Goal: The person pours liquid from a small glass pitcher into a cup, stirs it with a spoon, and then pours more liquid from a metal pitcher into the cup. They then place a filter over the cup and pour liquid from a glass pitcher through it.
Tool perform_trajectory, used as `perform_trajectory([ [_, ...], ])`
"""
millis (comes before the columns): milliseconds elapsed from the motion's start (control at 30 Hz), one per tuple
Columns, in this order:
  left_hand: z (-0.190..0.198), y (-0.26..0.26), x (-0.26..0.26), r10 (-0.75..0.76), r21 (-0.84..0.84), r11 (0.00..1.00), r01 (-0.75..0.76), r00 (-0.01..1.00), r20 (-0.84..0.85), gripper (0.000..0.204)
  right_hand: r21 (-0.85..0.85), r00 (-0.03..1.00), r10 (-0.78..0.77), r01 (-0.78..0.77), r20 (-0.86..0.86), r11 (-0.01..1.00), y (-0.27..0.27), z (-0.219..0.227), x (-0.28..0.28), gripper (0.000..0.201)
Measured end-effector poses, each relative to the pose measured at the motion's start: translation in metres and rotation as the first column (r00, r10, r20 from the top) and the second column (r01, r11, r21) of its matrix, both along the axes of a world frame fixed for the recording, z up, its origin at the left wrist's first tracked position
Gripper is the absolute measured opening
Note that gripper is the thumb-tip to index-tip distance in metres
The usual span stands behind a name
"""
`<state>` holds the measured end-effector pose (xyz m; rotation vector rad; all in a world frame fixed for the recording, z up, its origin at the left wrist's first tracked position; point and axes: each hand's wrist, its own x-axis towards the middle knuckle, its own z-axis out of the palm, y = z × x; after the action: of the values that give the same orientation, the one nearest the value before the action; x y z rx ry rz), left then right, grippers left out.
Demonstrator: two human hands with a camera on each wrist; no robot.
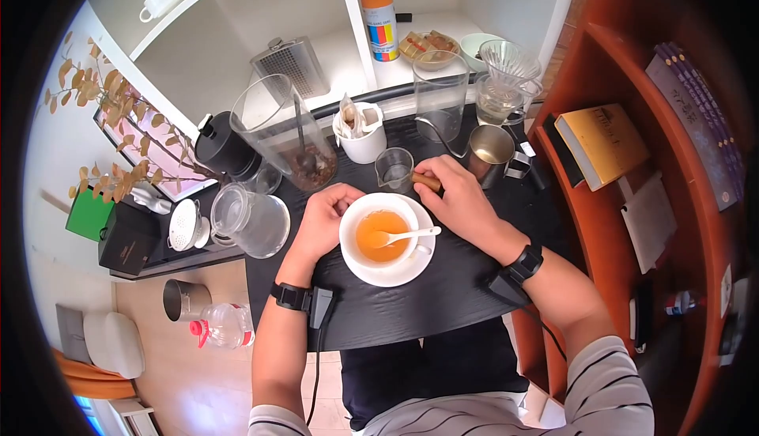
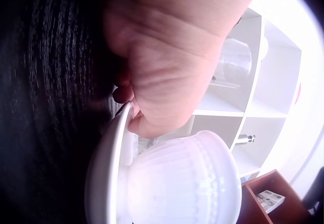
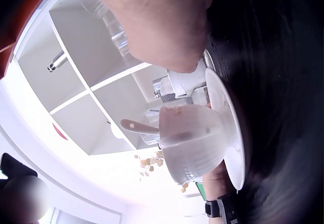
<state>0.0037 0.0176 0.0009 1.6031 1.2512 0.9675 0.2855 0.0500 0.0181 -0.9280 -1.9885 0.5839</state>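
Note:
A white cup (image 1: 346,234) of amber liquid sits on a white saucer (image 1: 387,279) on the black table, a white spoon (image 1: 419,232) leaning in it. At the saucer's left edge is my left hand (image 1: 322,218); in the left wrist view its thumb and fingers (image 2: 135,117) pinch the rim. Beyond the cup, my right hand (image 1: 462,203) grips the wooden handle (image 1: 427,182) of a small glass pitcher (image 1: 394,169). The right wrist view shows the fluted cup (image 3: 190,138) upright on its saucer, the right hand's fingers hidden.
Behind the hands stand a tall glass jar (image 1: 288,139), a white container of packets (image 1: 364,139) and a metal pitcher (image 1: 490,151). A glass jug (image 1: 251,222) is left of the left hand. The red-brown bookshelf (image 1: 581,175) borders the table's right.

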Motion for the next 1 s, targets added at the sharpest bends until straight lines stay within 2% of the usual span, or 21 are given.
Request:
perform_trajectory([
  [233,-0.0032,0.0004,-0.0001,-0.009,-0.001,1.000,0.009,1.000,0.025,0.021,-0.005,1.000,-0.003,0.003,-0.014,1.000,-0.0012,0.0022,0.0002,0.025],
  [400,-0.0037,0.0006,-0.0008,-0.009,0.010,1.000,0.009,1.000,0.021,0.021,-0.103,1.000,-0.007,0.005,-0.016,0.995,-0.0027,0.0031,-0.0006,0.025],
  [700,-0.0017,-0.0005,0.0013,-0.014,0.020,1.000,0.014,1.000,0.027,0.021,-0.102,1.000,-0.007,0.007,0.001,0.995,-0.0035,0.0043,-0.0004,0.029],
  [800,-0.0020,-0.0006,0.0035,0.030,0.010,0.999,-0.031,0.997,0.074,0.016,-0.108,1.000,-0.010,0.010,0.007,0.994,-0.0042,0.0042,0.0006,0.028],
  [867,-0.0017,0.0003,0.0002,0.001,-0.005,1.000,-0.001,1.000,0.006,0.021,-0.108,1.000,-0.004,0.004,-0.002,0.994,-0.0046,0.0050,0.0013,0.027],
  [1000,-0.0031,0.0003,0.0004,0.002,0.003,1.000,-0.002,1.000,0.010,0.021,-0.081,1.000,0.003,-0.004,-0.008,0.997,-0.0046,0.0042,0.0015,0.026],
])
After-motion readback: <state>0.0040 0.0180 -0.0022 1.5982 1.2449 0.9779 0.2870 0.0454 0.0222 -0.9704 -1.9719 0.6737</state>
